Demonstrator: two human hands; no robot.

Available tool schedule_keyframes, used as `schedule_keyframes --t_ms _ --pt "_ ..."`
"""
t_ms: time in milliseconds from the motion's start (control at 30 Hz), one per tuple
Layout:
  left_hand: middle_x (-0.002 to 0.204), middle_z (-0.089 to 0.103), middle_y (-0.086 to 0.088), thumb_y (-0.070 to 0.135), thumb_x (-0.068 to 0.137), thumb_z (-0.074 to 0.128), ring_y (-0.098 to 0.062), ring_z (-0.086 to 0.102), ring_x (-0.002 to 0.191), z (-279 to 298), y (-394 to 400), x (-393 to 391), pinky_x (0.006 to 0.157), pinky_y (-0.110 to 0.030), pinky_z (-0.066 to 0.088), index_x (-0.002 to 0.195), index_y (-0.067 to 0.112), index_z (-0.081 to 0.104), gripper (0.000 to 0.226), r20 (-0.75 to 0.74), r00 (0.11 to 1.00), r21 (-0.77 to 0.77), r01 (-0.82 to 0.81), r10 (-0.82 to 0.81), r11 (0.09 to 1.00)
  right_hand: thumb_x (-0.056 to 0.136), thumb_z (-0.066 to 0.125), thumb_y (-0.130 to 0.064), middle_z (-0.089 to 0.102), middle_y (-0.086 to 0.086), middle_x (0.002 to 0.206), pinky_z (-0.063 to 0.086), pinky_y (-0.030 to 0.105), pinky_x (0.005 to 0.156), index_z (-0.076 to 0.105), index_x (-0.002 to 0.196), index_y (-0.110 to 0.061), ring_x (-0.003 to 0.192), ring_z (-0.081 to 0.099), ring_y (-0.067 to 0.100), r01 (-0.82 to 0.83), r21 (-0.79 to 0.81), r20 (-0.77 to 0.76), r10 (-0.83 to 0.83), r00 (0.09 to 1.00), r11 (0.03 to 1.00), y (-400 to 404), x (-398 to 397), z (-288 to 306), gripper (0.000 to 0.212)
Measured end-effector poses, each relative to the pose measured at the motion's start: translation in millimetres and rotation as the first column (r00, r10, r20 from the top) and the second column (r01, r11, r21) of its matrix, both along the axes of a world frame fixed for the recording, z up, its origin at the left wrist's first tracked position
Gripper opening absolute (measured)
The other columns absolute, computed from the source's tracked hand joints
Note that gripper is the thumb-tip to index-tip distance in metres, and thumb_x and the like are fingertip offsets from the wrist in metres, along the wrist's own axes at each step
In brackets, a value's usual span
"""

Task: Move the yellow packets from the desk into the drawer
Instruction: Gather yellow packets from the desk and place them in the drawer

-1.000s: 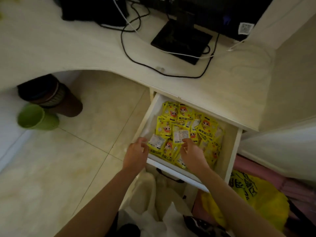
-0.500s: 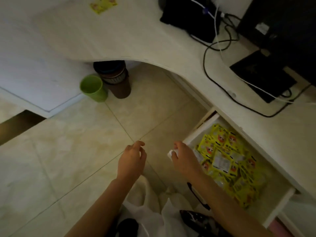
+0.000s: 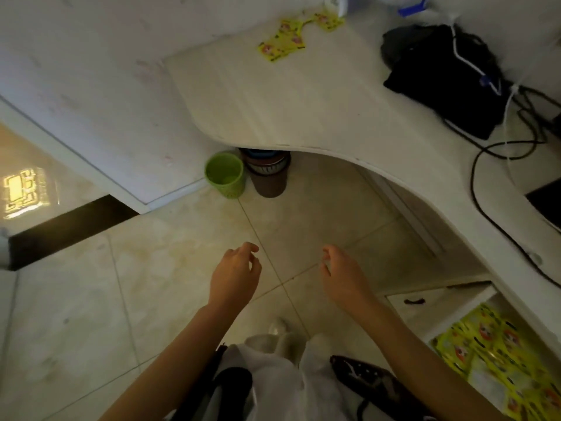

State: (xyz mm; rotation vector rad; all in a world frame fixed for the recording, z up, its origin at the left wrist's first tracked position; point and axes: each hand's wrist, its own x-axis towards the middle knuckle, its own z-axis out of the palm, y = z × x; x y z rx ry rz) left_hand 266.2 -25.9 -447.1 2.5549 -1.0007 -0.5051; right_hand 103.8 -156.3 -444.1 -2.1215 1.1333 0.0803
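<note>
A few yellow packets (image 3: pixel 296 38) lie on the far part of the white desk (image 3: pixel 273 101), near the wall. The open drawer (image 3: pixel 425 308) at the lower right holds several more yellow packets (image 3: pixel 498 357). My left hand (image 3: pixel 235 276) and my right hand (image 3: pixel 343 273) hover over the floor in front of me, both with loosely curled fingers and holding nothing. Both hands are well short of the packets on the desk and to the left of the drawer.
A green bin (image 3: pixel 226 174) and a brown bin (image 3: pixel 267 174) stand on the tiled floor under the desk edge. A black bag (image 3: pixel 446 74) with cables (image 3: pixel 491 189) lies on the desk at the right. White and black cloth (image 3: pixel 288 381) sits at the bottom.
Both hands have left the drawer and moved out over the floor, holding nothing. The view has swung left, so the far desk packets now show and the drawer sits at the lower right.
</note>
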Motion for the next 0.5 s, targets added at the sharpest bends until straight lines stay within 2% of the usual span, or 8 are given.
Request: schedule_keyframes --t_ms 233,400,500 --pt "0.098 0.065 0.002 0.025 0.094 0.047 -0.014 0.057 0.089 2 -58 65 0.071 -0.026 0.046 0.117 0.021 0.058 0.025 0.014 1.000 -0.043 0.017 -0.016 0.999 0.097 0.041 -0.022 0.054 0.007 0.131 0.047 0.034 0.093 0.043 0.135 -0.012 0.114 0.055 0.021 -0.008 -0.032 0.039 0.009 0.999 0.999 -56 75 11 0.039" --pt "0.097 0.066 0.002 0.025 0.093 0.048 -0.014 0.059 0.089 -2 -123 106 0.070 -0.024 0.043 0.115 0.020 0.059 0.025 0.049 0.999 -0.081 0.028 -0.024 0.996 0.097 0.044 -0.021 0.055 0.008 0.131 0.044 0.033 0.095 0.043 0.136 -0.011 0.117 0.054 0.024 -0.022 -0.070 0.034 0.024 0.999 0.997 -122 125 15 0.041" --pt "0.098 0.066 0.001 0.026 0.093 0.048 -0.016 0.059 0.092 1 -169 130 0.074 -0.028 0.048 0.116 0.019 0.059 0.026 0.061 0.998 -0.086 0.011 -0.006 0.996 0.097 0.043 -0.020 0.056 0.011 0.129 0.043 0.030 0.092 0.045 0.135 -0.008 0.116 0.055 0.025 -0.058 -0.102 0.043 0.063 0.997 0.993 -167 153 16 0.039"
